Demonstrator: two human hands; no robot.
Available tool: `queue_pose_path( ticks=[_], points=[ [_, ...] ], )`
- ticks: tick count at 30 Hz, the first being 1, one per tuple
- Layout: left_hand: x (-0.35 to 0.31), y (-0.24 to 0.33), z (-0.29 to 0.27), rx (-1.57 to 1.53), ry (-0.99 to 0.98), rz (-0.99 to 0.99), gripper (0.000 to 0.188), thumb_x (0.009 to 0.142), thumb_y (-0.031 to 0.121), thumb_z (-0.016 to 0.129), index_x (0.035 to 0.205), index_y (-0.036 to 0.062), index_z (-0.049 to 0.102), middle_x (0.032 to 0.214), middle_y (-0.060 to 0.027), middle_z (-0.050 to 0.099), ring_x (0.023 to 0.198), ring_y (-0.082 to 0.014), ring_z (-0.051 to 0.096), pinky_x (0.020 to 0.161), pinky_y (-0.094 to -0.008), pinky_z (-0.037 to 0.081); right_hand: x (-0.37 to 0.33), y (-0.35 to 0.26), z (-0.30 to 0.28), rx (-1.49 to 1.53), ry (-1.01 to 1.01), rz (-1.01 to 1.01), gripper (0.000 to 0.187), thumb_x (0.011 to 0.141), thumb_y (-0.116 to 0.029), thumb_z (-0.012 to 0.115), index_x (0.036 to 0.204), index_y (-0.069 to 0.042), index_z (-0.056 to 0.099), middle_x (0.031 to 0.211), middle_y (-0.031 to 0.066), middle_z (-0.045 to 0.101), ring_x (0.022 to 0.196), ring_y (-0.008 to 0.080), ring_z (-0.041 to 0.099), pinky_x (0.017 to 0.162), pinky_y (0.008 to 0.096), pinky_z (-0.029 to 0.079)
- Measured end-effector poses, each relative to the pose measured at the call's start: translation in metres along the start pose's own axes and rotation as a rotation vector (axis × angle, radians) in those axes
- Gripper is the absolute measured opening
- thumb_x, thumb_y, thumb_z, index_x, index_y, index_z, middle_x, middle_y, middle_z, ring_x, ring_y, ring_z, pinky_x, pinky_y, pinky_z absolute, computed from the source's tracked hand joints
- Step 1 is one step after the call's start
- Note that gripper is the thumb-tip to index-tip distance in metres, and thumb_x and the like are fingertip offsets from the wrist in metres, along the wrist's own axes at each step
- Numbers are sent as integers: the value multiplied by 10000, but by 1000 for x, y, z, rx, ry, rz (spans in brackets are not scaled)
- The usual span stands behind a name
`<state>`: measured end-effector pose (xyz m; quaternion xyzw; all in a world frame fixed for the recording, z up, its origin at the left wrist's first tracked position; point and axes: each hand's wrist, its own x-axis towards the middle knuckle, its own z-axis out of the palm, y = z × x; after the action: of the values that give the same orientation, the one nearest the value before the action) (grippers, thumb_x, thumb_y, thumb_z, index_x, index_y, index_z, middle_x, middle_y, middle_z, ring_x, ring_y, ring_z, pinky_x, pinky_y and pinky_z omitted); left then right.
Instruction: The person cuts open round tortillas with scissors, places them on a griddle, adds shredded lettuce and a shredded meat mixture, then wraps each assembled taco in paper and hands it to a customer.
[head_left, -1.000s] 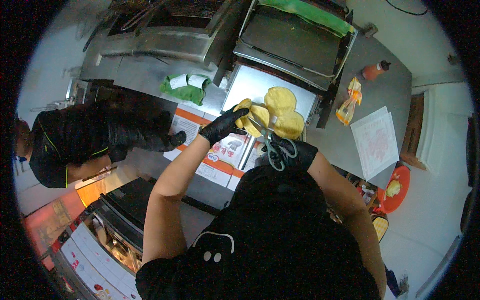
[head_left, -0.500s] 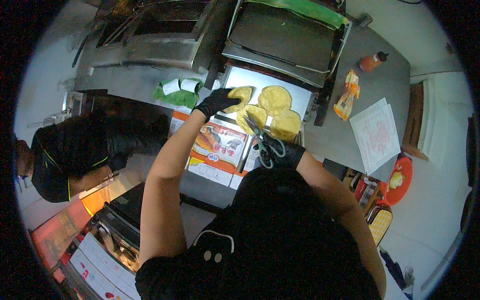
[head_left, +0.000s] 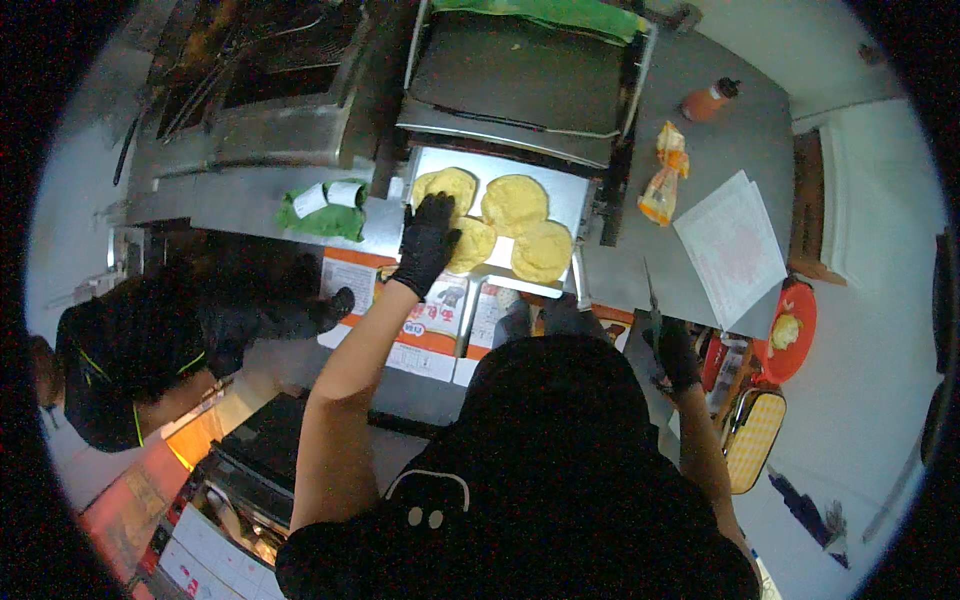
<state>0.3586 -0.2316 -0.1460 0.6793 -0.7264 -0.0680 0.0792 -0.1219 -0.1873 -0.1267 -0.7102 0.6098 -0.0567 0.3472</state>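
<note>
Several round yellow flatbreads [head_left: 515,205] lie on a shiny metal tray [head_left: 571,190] in front of me. My left hand [head_left: 428,245], in a black glove, rests with outstretched fingers on the two left-hand pieces, touching the far left flatbread [head_left: 442,183] and partly covering the near left flatbread [head_left: 472,246]. Away to the right of the tray, my gloved right hand [head_left: 676,358] is closed around the handles of a pair of scissors [head_left: 652,290]. Their blades point away from me, apart from the breads.
A press-like metal appliance [head_left: 515,75] stands behind the tray. Left lies a green cloth [head_left: 335,218]; right are a sauce bottle [head_left: 710,100], an orange-and-clear bag [head_left: 663,178] and paper sheets [head_left: 732,250]. Printed cartons [head_left: 425,330] sit below. A co-worker [head_left: 130,340] is close on the left.
My right hand has carried the scissors from over the breads out to the right. My left hand has moved from the far left bread's edge to lie over both left breads.
</note>
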Motion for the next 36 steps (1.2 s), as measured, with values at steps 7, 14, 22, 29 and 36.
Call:
queue_pose_path(
  ticks=[7,14,22,29,36],
  points=[
    [-3,16,-28,-170,243,54,532,709,140,643,1197,25,466,1176,-186,491,1100,-358,444,949,-437,343,80,11,41,35,200,276,413,789,-142,543,1180,-31,471,982,211,585,892,358,564,760,410,446],
    [-45,167,-59,-273,155,-67,434,769,-1,563,1195,-2,480,1184,-162,505,1126,-300,451,973,-366,332,54,18,20,95,133,231,313,810,-232,509,1057,-43,547,1027,208,547,973,353,520,854,428,417],
    [-5,464,8,-543,-222,433,336,764,-8,570,1097,23,535,1089,-135,550,1012,-287,522,906,-369,395,-61,333,-127,6,613,771,338,759,-268,600,1012,-45,588,936,165,612,861,323,591,738,415,470],
    [104,744,160,-687,-474,819,380,796,93,541,1172,52,514,1165,-172,530,1098,-324,481,953,-401,355,-101,620,-137,-111,559,632,229,699,-159,623,901,-49,615,855,142,619,788,298,597,667,376,474],
    [175,960,358,-514,-547,1120,521,788,109,533,1291,76,401,1337,-216,341,1252,-366,300,1045,-419,248,-32,671,-109,754,685,858,364,713,-219,632,1044,-72,590,990,146,606,924,313,563,806,391,449]
  ],
)
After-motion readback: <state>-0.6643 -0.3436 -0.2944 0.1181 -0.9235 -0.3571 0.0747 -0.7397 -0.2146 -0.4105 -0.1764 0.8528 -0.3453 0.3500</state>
